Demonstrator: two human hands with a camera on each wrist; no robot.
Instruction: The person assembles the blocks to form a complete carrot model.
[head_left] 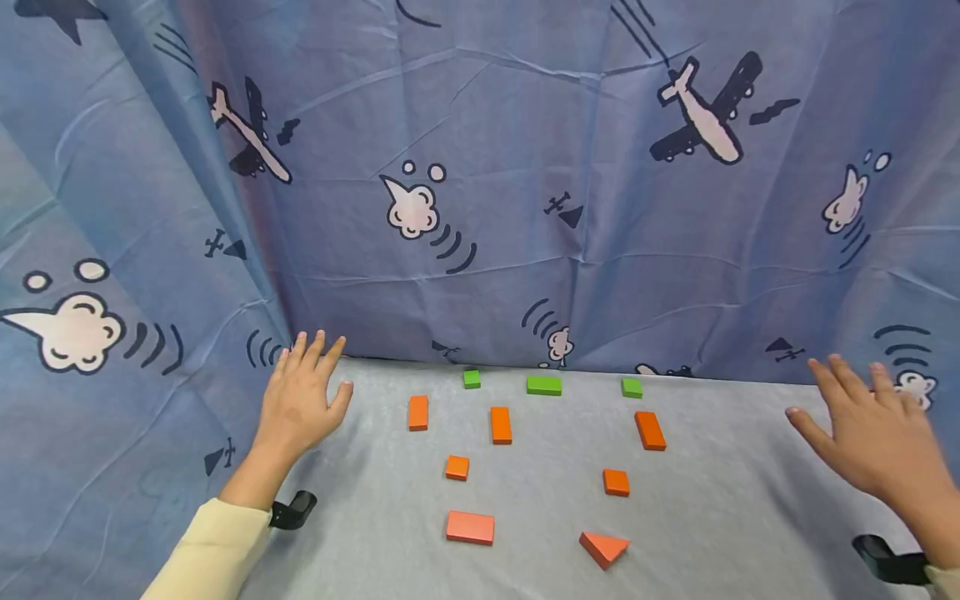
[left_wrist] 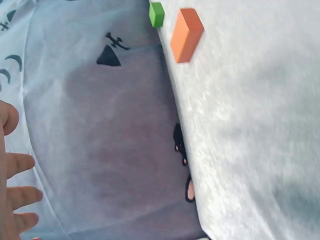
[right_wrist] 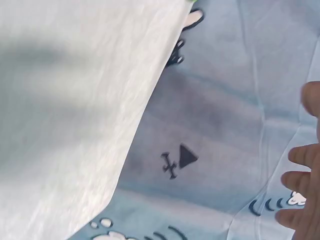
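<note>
— How many blocks are seen on the gray table (head_left: 750, 517)?

— Seven orange blocks (head_left: 501, 425) are counted in the middle of the frame. Three green blocks (head_left: 543, 385) are counted above them.

— And hands?

— Two are seen: a left hand (head_left: 300, 400) and a right hand (head_left: 873, 433).

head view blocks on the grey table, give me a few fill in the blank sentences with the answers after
1. The row nearest the curtain holds ___ green blocks, the middle one the longest.
2. The one triangular block is coloured ___.
3. The left hand and the right hand both have their fingers ___ and hold nothing.
4. The widest orange rectangle lies to the ___ of the triangular block as the head view shows it.

Missing words: three; orange; spread; left
</note>
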